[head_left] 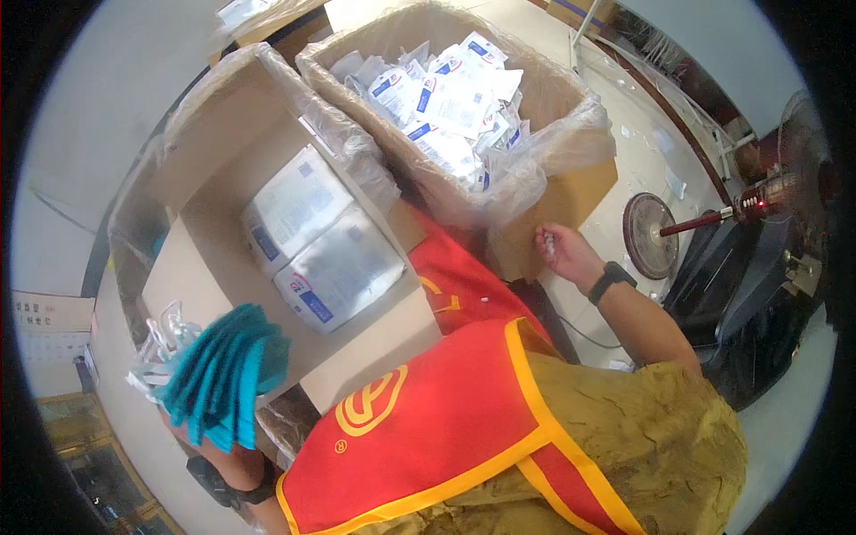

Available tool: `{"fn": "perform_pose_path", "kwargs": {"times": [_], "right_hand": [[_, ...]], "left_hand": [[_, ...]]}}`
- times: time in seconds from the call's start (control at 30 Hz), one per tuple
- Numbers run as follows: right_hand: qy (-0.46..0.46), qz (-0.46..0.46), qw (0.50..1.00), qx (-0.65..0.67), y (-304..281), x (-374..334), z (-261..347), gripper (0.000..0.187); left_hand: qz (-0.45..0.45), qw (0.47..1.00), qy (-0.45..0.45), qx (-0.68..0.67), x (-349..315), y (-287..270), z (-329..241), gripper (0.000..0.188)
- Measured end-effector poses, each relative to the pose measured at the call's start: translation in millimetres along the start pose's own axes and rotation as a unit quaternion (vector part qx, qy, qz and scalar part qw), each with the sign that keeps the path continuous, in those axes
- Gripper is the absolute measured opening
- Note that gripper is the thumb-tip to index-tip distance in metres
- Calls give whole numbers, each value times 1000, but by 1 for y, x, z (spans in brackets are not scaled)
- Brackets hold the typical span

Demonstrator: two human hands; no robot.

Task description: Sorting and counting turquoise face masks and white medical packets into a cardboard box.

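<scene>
My left hand (pixel 185 430) is at the lower left, mostly hidden beneath a fanned stack of teal fabric pieces (pixel 227 370) that it grips. White cords or straps (pixel 165 343) bunch up behind the stack. To the right, my right hand (pixel 568 256) is turned up with its fingers curled around several small whitish bits (pixel 548 242), too small to name. An open cardboard carton (pixel 366 312) stands in front of me. Inside it, flat white packets with blue labels (pixel 334 263) lie in two neat stacks side by side.
A larger plastic-lined box (pixel 571 116) behind holds a loose heap of similar white packets (pixel 455 98). At the right are a fan (pixel 789 192) with a round base and a black bag-like object (pixel 740 312). A red apron (pixel 446 392) covers my lap; paper scraps litter the floor.
</scene>
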State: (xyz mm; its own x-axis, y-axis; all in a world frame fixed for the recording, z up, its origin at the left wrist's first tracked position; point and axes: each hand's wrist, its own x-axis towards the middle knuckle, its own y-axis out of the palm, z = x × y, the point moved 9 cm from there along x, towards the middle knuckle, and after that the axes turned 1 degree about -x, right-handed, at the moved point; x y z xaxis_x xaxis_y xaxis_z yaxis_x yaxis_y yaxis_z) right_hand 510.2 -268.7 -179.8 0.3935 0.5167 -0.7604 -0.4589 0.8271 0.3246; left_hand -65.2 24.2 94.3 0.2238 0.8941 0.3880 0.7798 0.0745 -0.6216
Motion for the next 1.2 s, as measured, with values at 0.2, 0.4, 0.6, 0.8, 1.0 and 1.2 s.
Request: {"fn": "perform_pose_path", "kwargs": {"times": [0.2,0.4,0.6,0.8,1.0,1.2], "right_hand": [[42,22,998,46,-36,8,1,12],[51,13,995,90,-111,13,-41,14],[-9,-125,985,123,-167,45,-50,17],[-17,-173,985,15,-164,48,-22,39],[-104,-139,980,97,-195,27,-4,32],[-147,-14,989,30,-116,-20,70,27]], "left_hand": [[24,998,-25,-53,4,40,-12,41],[48,992,-50,-108,0,75,-33,41],[44,985,-89,-143,-14,83,-48,41],[34,979,-118,-165,-19,75,-66,40],[60,994,-58,-74,-10,84,-61,44],[82,992,98,-16,-4,90,-116,32]]}}
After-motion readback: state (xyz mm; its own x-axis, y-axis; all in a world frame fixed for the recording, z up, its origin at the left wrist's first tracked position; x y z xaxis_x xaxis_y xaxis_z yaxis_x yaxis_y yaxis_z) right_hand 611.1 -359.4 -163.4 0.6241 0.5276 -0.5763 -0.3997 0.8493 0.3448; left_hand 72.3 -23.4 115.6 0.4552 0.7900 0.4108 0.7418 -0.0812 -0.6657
